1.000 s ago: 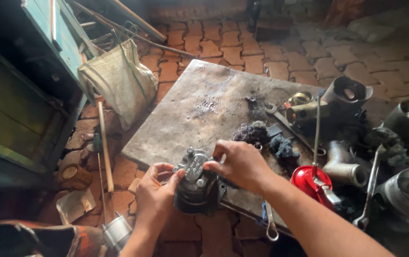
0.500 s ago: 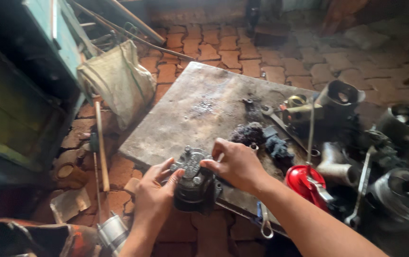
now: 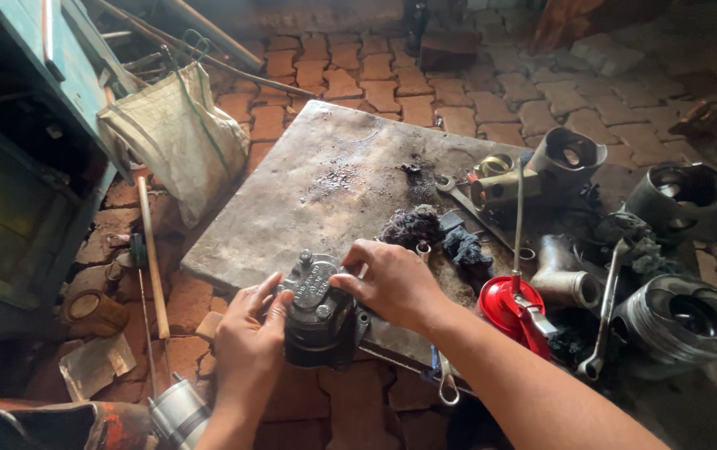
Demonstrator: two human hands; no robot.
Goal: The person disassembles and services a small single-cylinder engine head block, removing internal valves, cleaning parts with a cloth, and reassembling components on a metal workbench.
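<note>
A dark, greasy metal pump-like housing [image 3: 318,312] with bolts on its lid rests at the near edge of a flat metal slab [image 3: 325,175]. My left hand [image 3: 248,346] cups its left side, fingers spread against the body. My right hand [image 3: 392,279] reaches over from the right, with its fingertips pinched on the top cover near a bolt. Whether a small part sits between those fingers is hidden.
Black rags [image 3: 425,227] lie on the slab. A red oil can [image 3: 510,307], wrenches [image 3: 604,321], pipe fittings [image 3: 559,275] and cylinder sleeves [image 3: 679,312] crowd the right. A cloth sack [image 3: 171,137], a wooden handle [image 3: 152,250] and a green cabinet [image 3: 8,167] stand left on brick floor.
The view has shifted slightly. Both hands stay on the housing; my right fingers have moved a little across its top cover.
</note>
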